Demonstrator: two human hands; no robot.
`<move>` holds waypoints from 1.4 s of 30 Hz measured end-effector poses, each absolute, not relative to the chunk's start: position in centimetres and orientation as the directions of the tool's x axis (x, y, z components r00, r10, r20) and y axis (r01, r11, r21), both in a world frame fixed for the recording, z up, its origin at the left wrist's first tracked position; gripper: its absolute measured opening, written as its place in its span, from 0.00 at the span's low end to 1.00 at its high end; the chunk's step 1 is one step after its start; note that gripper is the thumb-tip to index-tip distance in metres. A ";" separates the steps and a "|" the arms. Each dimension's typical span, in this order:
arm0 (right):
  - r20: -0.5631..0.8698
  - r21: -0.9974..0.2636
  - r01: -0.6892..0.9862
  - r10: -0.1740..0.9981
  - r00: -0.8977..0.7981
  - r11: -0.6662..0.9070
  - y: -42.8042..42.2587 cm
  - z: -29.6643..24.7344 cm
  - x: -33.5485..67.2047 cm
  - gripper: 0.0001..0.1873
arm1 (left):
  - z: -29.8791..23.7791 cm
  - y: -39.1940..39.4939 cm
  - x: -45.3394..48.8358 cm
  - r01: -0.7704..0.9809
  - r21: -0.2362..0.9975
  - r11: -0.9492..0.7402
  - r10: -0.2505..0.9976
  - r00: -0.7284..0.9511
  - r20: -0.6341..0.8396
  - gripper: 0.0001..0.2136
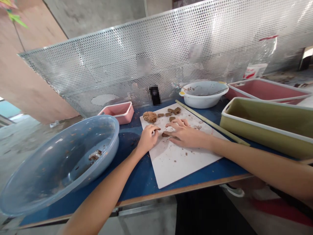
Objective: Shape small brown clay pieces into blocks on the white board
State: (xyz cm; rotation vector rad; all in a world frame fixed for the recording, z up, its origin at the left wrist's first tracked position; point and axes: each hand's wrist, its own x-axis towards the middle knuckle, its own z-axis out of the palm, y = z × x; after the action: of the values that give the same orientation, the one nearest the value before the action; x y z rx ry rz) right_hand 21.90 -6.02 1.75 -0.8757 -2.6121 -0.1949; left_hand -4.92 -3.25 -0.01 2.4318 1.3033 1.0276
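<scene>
My right hand is palm down with the fingers loosely spread, fingertips around a small, dark brown, clay-like lump on a smooth, flat white board. Not clenched at all; looks like I'm touching the lump rather than gripping it. My left hand is just beside it, thumb and fingers curled into a loose ring with brown at the tips. Can't tell if I'm pinching a bit of something there or if that's just smears.

Further up the board there's a chunky, rounded tan-brown mass with a rough, cracked surface, and a cluster of stubby, blocky brown pieces near it. Crumbs all over the white.

A long, thin, pale yellow-green stick lies along the board's right side. Left of me is a big, round, translucent blue plastic basin, glossy and speckled inside. Over on the right sits a long olive-green plastic trough with a pale rim. It's all on a blue tabletop with a worn brown edge.
</scene>
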 end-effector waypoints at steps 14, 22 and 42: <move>0.388 -0.028 0.595 0.557 -0.734 0.803 -5.7 1.4 22.1 0.24 | -0.2 -3.2 -5.0 0.646 0.480 -0.594 0.793 0.370 0.484 0.12; 0.357 -0.056 0.583 0.561 -0.747 0.811 -6.1 2.2 22.0 0.23 | 0.1 -3.5 -4.7 0.666 0.464 -0.584 0.796 0.361 0.485 0.12; 0.382 -0.013 0.632 0.588 -0.713 0.775 -6.4 1.8 21.1 0.22 | 0.2 -3.5 -4.7 0.651 0.482 -0.586 0.796 0.351 0.494 0.12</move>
State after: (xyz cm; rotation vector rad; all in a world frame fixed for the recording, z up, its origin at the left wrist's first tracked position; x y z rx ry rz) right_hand 21.15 -6.44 1.75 -0.9309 -2.6013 -0.1668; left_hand -4.69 -3.49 0.24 2.4097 1.3098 1.0565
